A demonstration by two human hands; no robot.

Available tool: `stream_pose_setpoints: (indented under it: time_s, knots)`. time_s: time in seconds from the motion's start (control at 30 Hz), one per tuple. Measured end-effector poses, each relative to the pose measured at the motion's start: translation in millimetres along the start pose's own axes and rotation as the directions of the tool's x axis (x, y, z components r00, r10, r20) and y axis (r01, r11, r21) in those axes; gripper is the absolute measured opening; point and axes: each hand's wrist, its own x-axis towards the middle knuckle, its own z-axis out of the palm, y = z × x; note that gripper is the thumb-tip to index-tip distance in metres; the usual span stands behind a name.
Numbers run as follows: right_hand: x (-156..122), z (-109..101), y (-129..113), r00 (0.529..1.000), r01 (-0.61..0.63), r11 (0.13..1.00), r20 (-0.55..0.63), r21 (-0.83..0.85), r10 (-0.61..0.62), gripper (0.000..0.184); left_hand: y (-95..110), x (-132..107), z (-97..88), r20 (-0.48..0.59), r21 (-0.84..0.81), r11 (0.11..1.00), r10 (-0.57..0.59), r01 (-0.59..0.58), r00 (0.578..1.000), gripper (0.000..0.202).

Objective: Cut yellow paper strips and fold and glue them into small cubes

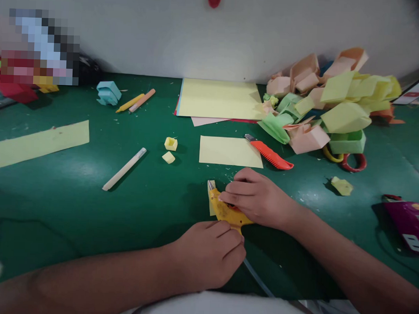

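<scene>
A yellow glue gun (224,210) lies low over the green table (91,203), its metal tip pointing up-left onto a small yellow paper piece (211,187). My right hand (258,197) is wrapped over the gun's body from the right, fingers curled. My left hand (209,253) is closed at the gun's handle from below, fingers pinched on it. A clear glue stick or cord (256,277) trails from the gun toward me. A yellow paper rectangle (230,152) lies just beyond the hands.
An orange utility knife (271,154) lies right of the rectangle. Folded coloured paper shapes (335,106) pile at the back right, scissors (347,159) beside them. Yellow sheets (218,98), two small yellow folded pieces (169,150), a white stick (125,168), pencils (136,101) and a purple box (408,223) lie around.
</scene>
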Motion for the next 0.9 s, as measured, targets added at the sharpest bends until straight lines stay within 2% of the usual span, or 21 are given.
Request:
stream_pose_setpoints:
  time_s: [0.17,0.33,0.43,0.53,0.73,0.8,0.9]
  knots:
    - [1,-10,-1,0.997,0.025,0.993,-0.079,0.12,-0.015,0.024,0,0,-0.4,-0.004,-0.026,1.0,0.002,-0.002,1.0,0.01]
    - [2,-12,0,0.983,0.04,0.99,-0.183,0.137,-0.014,0.022,-1,0,0.3,-0.012,-0.006,1.0,-0.003,0.003,1.0,0.01]
    - [1,-10,0,0.953,-0.019,0.991,-0.296,0.134,0.058,0.02,-1,0,-0.5,0.0,0.014,1.0,0.014,-0.014,1.0,0.011]
    - [0,-9,0,0.923,-0.117,0.983,-0.35,0.14,0.16,0.019,-1,0,-1.3,0.004,0.017,1.0,0.02,-0.02,1.0,0.011]
    - [7,-7,-4,0.912,-0.173,0.98,-0.358,0.1,0.198,0.022,-1,-1,-1.0,0.003,0.0,1.0,0.017,-0.017,1.0,0.008]
    - [10,-7,-6,0.929,-0.15,0.987,-0.334,0.06,0.162,0.022,-1,-1,-0.5,-0.01,0.001,1.0,0.013,-0.013,1.0,0.008]
    - [13,-5,-9,0.963,-0.134,0.991,-0.234,0.022,0.135,0.022,-1,0,0.2,-0.023,-0.001,1.0,0.002,-0.002,1.0,0.01]
